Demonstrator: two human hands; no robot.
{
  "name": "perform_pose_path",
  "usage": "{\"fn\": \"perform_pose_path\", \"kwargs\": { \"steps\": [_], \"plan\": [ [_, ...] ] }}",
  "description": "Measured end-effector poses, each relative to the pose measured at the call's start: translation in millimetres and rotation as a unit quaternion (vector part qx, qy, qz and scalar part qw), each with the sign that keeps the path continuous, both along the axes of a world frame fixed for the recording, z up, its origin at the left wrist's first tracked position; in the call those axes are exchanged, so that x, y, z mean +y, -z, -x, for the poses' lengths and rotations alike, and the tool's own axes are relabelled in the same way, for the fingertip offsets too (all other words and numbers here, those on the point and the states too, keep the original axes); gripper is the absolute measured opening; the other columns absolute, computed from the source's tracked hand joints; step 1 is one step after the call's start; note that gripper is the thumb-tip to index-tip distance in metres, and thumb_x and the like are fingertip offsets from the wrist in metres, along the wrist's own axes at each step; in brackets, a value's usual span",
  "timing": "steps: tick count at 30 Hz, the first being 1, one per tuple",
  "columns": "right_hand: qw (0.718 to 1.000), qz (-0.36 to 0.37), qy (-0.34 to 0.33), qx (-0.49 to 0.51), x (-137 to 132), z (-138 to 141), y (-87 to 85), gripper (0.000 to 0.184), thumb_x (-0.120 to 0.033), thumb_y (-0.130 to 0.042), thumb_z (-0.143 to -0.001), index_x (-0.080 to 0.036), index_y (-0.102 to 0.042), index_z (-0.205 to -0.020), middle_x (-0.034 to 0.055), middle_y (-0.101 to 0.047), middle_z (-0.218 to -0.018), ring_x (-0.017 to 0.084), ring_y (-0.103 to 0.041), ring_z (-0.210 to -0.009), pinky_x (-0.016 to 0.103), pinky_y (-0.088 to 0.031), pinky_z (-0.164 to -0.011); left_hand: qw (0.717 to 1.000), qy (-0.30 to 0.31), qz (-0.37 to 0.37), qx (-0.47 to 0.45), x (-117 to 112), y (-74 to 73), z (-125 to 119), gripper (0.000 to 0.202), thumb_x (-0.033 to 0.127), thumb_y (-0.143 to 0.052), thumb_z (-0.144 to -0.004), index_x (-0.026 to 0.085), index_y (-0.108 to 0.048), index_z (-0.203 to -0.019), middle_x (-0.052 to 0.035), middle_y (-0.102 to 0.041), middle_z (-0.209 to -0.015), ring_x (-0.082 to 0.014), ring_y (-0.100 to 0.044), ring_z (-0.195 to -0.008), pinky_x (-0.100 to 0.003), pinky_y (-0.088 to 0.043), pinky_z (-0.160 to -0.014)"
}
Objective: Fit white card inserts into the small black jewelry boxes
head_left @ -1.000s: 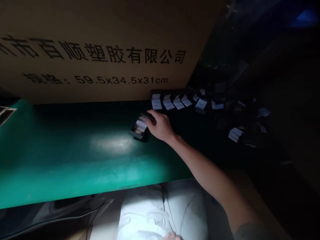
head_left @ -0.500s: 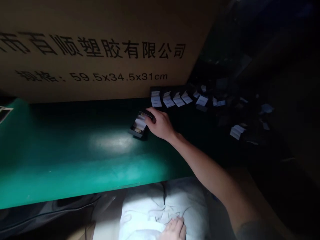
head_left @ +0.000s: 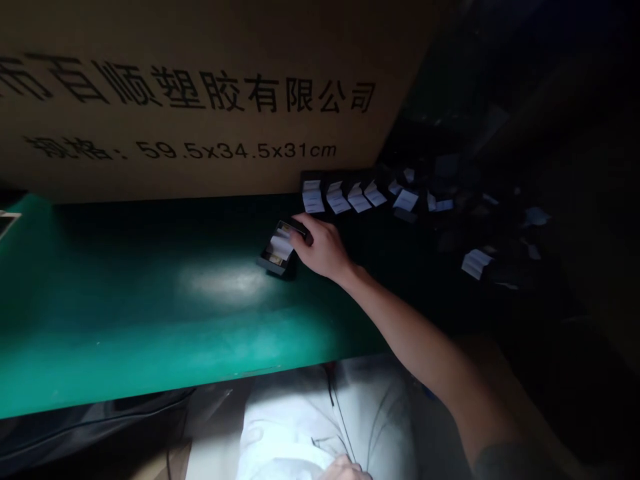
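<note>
My right hand [head_left: 323,248] is closed on the upper right end of a small open black box [head_left: 275,267], thumb over the rim. The box is tilted, low over the green tabletop [head_left: 150,333] or touching it; I cannot tell which. Inside lies a folded white paper [head_left: 281,245], with small yellowish bits showing at both ends. At the bottom edge my left hand [head_left: 345,471] is on the light grey trousers [head_left: 293,413]. Only its knuckles show, and its fingers are mostly cut off by the frame.
A large cardboard carton [head_left: 200,177] with printed black writing stands along the table's back. Right of it sit several dark boxes with white papers [head_left: 313,198] standing out of them, in a row. More papers [head_left: 477,263] and dark items lie scattered in shadow farther right.
My left hand has slid down toward the frame's bottom edge, and the bunched trouser fabric lies smoother. My right hand and the black box have hardly moved.
</note>
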State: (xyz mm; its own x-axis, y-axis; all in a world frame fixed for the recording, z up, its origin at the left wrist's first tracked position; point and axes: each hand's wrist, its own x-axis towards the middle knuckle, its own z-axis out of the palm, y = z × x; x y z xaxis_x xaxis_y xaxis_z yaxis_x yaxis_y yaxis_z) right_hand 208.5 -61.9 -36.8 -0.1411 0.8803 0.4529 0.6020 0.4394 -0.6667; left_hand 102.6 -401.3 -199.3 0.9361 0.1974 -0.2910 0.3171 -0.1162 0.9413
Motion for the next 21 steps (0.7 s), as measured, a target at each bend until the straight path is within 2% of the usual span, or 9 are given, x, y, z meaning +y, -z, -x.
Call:
{"fn": "perform_pose_path", "kwargs": {
  "steps": [2,4,7,10,12,14,17,19,21],
  "plan": [
    [1.0,-0.001,0.0,-0.001,0.1,0.6,0.1,0.022,-0.024,-0.057,-0.097,-0.02,-0.068,-0.116,0.0065,-0.078,-0.109,0.019,-0.074,-0.094,0.03,-0.059,-0.085,0.998,0.019,0.056,-0.017,14.4,-13.1,6.5,0.068,0.079,-0.018,-0.085,0.021,-0.028,-0.051,-0.0098,-0.05,-0.056,-0.0275,-0.067,-0.056,-0.047,-0.048,-0.058],
    [1.0,-0.005,0.002,0.0,0.3,1.1,-0.3,0.022,-0.024,-0.057,-0.097,-0.02,-0.068,-0.117,0.0069,-0.078,-0.111,0.019,-0.074,-0.095,0.03,-0.059,-0.086,0.997,0.02,0.073,-0.023,37.5,-39.9,12.6,0.064,0.083,-0.025,-0.084,0.026,-0.04,-0.058,-0.0113,-0.06,-0.072,-0.0312,-0.076,-0.085,-0.05,-0.055,-0.071],
    [1.0,-0.012,0.006,0.005,0.4,1.1,-0.5,0.024,-0.023,-0.056,-0.097,-0.02,-0.068,-0.118,0.007,-0.078,-0.112,0.018,-0.075,-0.096,0.029,-0.059,-0.087,0.998,-0.039,0.045,0.022,86.6,-105.0,22.1,0.042,0.075,-0.044,-0.089,0.043,-0.069,-0.098,-0.0135,-0.071,-0.105,-0.0351,-0.07,-0.117,-0.056,-0.054,-0.098],
    [1.0,-0.016,0.008,0.01,0.9,0.6,0.8,0.028,-0.022,-0.055,-0.096,-0.02,-0.067,-0.121,0.0064,-0.079,-0.11,0.018,-0.075,-0.093,0.03,-0.06,-0.087,0.997,-0.068,-0.029,0.009,139.9,-177.0,35.1,0.038,0.056,-0.038,-0.103,0.052,-0.07,-0.122,-0.0104,-0.076,-0.111,-0.0311,-0.07,-0.114,-0.052,-0.055,-0.103],
    [1.0,-0.018,0.009,0.009,1.5,0.5,2.3,0.028,-0.022,-0.055,-0.096,-0.02,-0.067,-0.122,0.0055,-0.079,-0.109,0.019,-0.076,-0.092,0.03,-0.06,-0.087,0.985,-0.115,-0.107,-0.066,171.9,-215.5,44.7,0.038,0.038,-0.047,-0.103,0.053,-0.065,-0.134,-0.0059,-0.078,-0.115,-0.0287,-0.071,-0.114,-0.051,-0.056,-0.103],
    [1.0,-0.021,0.016,0.005,2.3,0.6,3.6,0.028,-0.022,-0.056,-0.095,-0.022,-0.067,-0.121,0.0042,-0.079,-0.11,0.019,-0.076,-0.094,0.031,-0.06,-0.089,0.938,-0.172,-0.225,-0.197,202.6,-244.8,52.7,0.049,0.019,-0.054,-0.096,0.048,-0.066,-0.134,-0.0032,-0.079,-0.108,-0.0261,-0.074,-0.099,-0.046,-0.063,-0.086],
    [0.999,-0.022,0.026,0.007,3.6,0.4,4.3,0.029,-0.021,-0.057,-0.094,-0.023,-0.067,-0.122,0.0037,-0.079,-0.111,0.02,-0.076,-0.097,0.032,-0.06,-0.09,0.787,-0.362,-0.431,-0.253,256.8,-274.5,60.4,0.048,0.0,-0.053,-0.09,0.037,-0.072,-0.116,0.0037,-0.079,-0.104,-0.0175,-0.074,-0.088,-0.036,-0.063,-0.072],
    [0.999,-0.021,0.025,0.016,4.4,0.1,4.0,0.03,-0.02,-0.056,-0.095,-0.022,-0.066,-0.123,0.0044,-0.079,-0.111,0.02,-0.076,-0.096,0.032,-0.061,-0.089,0.683,-0.511,-0.459,-0.246,302.6,-283.1,64.5,0.026,0.006,-0.058,-0.095,0.026,-0.073,-0.104,0.003,-0.076,-0.104,-0.0143,-0.072,-0.091,-0.035,-0.061,-0.082],
    [0.999,-0.019,0.028,0.029,5.0,0.0,3.1,0.03,-0.02,-0.054,-0.096,-0.021,-0.066,-0.123,0.0054,-0.079,-0.111,0.02,-0.076,-0.095,0.032,-0.061,-0.089,0.65,-0.58,-0.421,-0.251,351.4,-279.9,69.9,0.011,0.014,-0.062,-0.097,0.014,-0.072,-0.103,0.0012,-0.075,-0.103,-0.0107,-0.069,-0.096,-0.031,-0.059,-0.089]
  ]
}}
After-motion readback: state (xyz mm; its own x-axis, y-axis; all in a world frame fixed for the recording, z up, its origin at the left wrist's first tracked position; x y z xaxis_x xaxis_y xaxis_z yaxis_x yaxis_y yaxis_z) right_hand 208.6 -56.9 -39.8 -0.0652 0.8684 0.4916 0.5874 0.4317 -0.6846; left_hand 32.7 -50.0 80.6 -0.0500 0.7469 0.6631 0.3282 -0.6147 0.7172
